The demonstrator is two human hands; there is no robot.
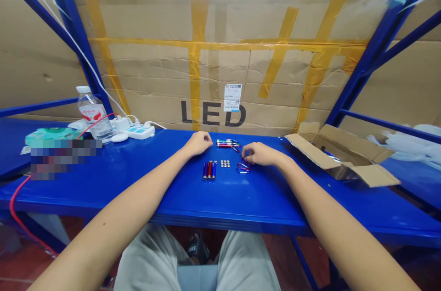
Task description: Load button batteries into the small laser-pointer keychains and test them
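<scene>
My right hand (260, 153) is bent down over small red and blue carabiner clips (243, 168), its fingertips closed on one of them. My left hand (200, 142) rests on the blue table with fingers curled inward and nothing visible in them. Between the hands, slim metal mini flashlights (225, 143) in several colours lie side by side, with clips at their right ends. Nearer to me are three short blue and red metal tubes (209, 171), standing parallel in a row. Small silver button cells (225, 163) form a tidy group to their right.
An open cardboard box (320, 155) sits on the right of the table (220, 204). On the left are a water bottle (94, 114), a white power strip (140, 131), a green packet (51, 136) and a red cable (20, 194). Taped cardboard (155, 80) stands behind.
</scene>
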